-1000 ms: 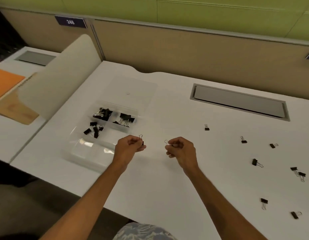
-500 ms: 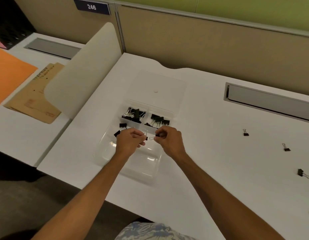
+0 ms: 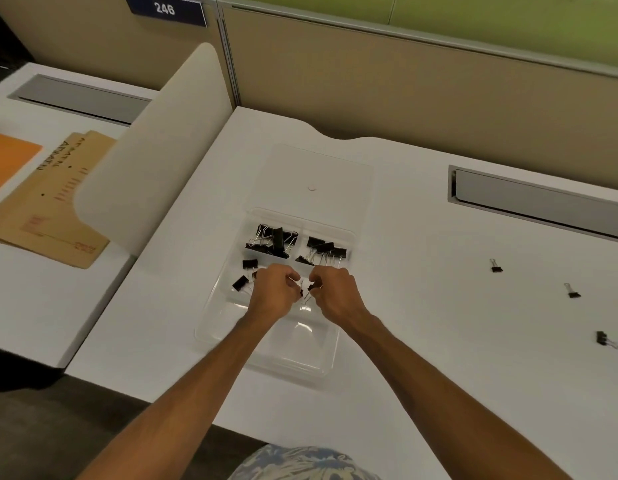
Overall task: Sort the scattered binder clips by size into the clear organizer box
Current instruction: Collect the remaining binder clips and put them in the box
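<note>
Holding both hands low over the middle of the clear organizer box (image 3: pixel 210 327), almost knuckle to knuckle. Curling the left hand (image 3: pixel 274 294) around a small binder clip (image 3: pixel 300 293), pinching it at the fingertips. Doing the same with the right hand (image 3: pixel 335 296), gripping a second small clip (image 3: pixel 311 286) between thumb and fingers. Holding the two clips just beside each other in the narrow gap between the hands, above the box's middle row.

Working over a box sitting on the desk (image 3: pixel 439 358) with its lid (image 3: pixel 321 174) lying open at the back. Looking at large clips (image 3: pixel 273 239) in the far left compartment, medium clips (image 3: pixel 324 249) in the far right one, and a few small clips (image 3: pixel 245 271) in the left middle one, partly behind the left hand. Seeing loose clips (image 3: pixel 496 266) scattered well off to the right.

Comparing with a second ago: hovering above the box now instead of over bare desk to its right. Closing in slightly tighter than half a second ago.
</note>
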A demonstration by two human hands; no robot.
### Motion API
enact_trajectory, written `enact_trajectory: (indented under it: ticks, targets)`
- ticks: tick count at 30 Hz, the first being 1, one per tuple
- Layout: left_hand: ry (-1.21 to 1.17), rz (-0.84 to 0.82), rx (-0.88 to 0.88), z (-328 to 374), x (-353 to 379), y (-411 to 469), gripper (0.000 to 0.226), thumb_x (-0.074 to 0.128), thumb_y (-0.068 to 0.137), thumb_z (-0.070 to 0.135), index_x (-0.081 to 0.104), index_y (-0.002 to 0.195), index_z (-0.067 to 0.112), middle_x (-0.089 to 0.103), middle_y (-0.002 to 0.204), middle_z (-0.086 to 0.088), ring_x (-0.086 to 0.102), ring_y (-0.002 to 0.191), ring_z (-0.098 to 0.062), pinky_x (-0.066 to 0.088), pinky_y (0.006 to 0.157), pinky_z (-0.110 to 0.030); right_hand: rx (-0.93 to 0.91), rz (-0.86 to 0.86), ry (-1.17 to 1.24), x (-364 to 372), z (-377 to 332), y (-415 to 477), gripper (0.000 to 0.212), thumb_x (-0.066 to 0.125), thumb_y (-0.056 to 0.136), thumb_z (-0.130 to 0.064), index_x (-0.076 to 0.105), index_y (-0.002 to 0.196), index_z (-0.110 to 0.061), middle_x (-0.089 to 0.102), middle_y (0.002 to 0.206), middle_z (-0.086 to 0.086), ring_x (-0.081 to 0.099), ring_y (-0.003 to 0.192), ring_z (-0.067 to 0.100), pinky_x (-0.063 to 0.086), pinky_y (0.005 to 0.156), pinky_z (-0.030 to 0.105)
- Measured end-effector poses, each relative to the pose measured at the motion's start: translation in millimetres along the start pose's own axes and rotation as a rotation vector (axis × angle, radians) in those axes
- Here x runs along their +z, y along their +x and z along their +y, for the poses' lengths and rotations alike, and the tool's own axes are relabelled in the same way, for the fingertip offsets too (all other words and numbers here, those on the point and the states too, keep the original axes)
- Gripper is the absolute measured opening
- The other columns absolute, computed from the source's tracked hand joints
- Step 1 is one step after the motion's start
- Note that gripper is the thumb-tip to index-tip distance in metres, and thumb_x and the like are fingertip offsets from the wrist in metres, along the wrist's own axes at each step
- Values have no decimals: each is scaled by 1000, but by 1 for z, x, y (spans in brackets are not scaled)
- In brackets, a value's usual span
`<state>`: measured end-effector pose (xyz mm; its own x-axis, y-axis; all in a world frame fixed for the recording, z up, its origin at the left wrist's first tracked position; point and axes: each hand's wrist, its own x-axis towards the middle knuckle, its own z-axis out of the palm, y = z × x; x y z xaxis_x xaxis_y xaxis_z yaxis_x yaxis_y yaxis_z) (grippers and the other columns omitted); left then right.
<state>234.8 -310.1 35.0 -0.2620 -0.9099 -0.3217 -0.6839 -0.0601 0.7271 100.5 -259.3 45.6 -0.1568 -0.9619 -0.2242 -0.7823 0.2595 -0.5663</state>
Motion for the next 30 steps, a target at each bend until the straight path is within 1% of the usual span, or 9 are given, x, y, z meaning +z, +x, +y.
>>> enact_trajectory:
  ticks: [2, 6, 9, 11, 13, 17, 21, 27, 30]
  targets:
    - [7, 11, 28, -4, 0, 3, 23, 72, 83, -1, 73, 105, 5, 74, 95, -12, 72, 80, -19, 60, 79, -31, -25, -24, -9, 0, 1, -1, 31, 62, 90, 2, 65, 120, -5, 70, 114, 12, 66, 103, 27, 53, 90, 33]
    - [-20, 39, 82, -6, -3, 0, 22, 72, 84, 2, 74, 104, 10, 74, 93, -6, 71, 77, -13, 61, 76, -29, -54, -1, 13, -2, 5, -8, 42, 59, 88, 9, 62, 128, -5, 67, 122, 13, 65, 108, 25, 47, 89, 24]
    - [-23, 38, 144, 1, 0, -6, 19, 68, 90, 10, 72, 107, 17, 73, 93, 3, 69, 74, -2, 55, 67, -14, -56, 101, 69, -11, 10, -18, 34, 57, 92, 2, 66, 123, -8, 69, 119, 9, 65, 106, 22, 45, 89, 22]
    - [-36, 23, 188, 9, 5, -11, 20, 66, 91, 14, 72, 110, 18, 72, 98, 5, 67, 78, 0, 49, 69, -7, -60, 196, 127, -17, 20, -26, 27, 55, 95, -5, 69, 117, -12, 70, 116, 5, 65, 103, 19, 49, 90, 27]
    - [-54, -16, 235, 21, 14, -17, 22, 65, 92, 15, 71, 113, 18, 71, 101, 6, 65, 81, 1, 47, 69, -3, -34, 278, 181, -24, 34, -36, 23, 56, 94, -8, 70, 112, -14, 70, 112, 1, 65, 95, 15, 53, 86, 28]
    - [-97, -61, 304, 45, 38, -31, 26, 64, 92, 18, 69, 118, 17, 70, 107, 5, 66, 94, -5, 51, 86, -14, 43, 374, 231, -39, 67, -58, 20, 58, 93, -6, 72, 105, -13, 72, 106, -1, 62, 86, 9, 48, 78, 16]
    - [-57, -45, 412, 68, 64, -46, 27, 64, 92, 23, 66, 120, 20, 68, 112, 12, 62, 102, -1, 46, 91, -17, 109, 413, 254, -57, 102, -84, 19, 59, 92, -6, 71, 105, -13, 72, 105, -2, 63, 88, 10, 41, 75, 8]
    - [-16, -85, 488, 105, 116, -65, 27, 63, 92, 25, 65, 119, 24, 67, 114, 11, 61, 103, -3, 49, 94, -25, 149, 439, 271, -86, 161, -122, 19, 59, 93, -9, 71, 106, -15, 70, 105, -4, 64, 90, 9, 48, 79, 16]
    - [-3, -101, 499, 125, 148, -78, 27, 62, 94, 26, 64, 120, 25, 65, 117, 12, 60, 102, -2, 49, 94, -24, 145, 450, 275, -103, 194, -143, 18, 60, 92, -9, 70, 105, -16, 70, 105, -4, 64, 89, 9, 51, 79, 21]
